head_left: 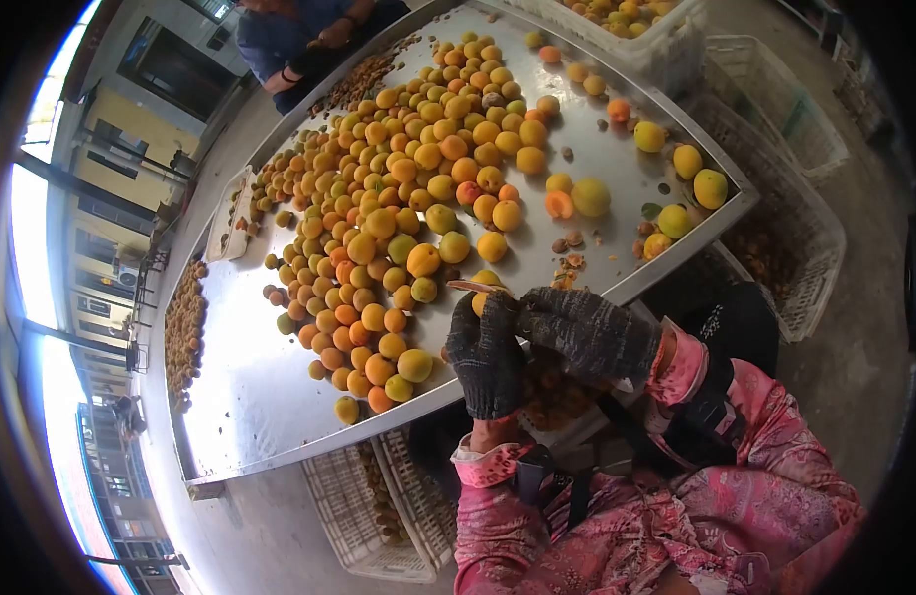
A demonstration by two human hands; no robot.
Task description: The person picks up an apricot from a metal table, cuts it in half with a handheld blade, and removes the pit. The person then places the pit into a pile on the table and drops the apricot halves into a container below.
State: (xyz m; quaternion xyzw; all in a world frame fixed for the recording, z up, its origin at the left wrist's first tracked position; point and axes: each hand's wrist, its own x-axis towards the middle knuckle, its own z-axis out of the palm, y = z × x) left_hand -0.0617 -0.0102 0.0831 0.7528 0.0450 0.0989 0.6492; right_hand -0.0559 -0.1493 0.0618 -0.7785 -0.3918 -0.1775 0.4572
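My left hand (487, 357), in a dark knitted glove, is closed around a yellow-orange apricot (484, 282) at the near edge of the metal table (240, 421). My right hand (592, 330), gloved alike, has its fingers drawn together against the same fruit; a thin blade-like piece (470, 287) lies across the fruit's top, and its grip is hidden. A large pile of apricots (379, 223) spreads beyond my hands. Near my right hand lie a cut apricot half (558, 204) and small brown pits (574, 238).
Below the near edge stand white crates (369, 506). More crates (775, 223) are at the right, and one with apricots (666, 50) is at the far side. A person (299, 40) is at the far edge. A pale tray (228, 220) and heaped pits (183, 332) lie left.
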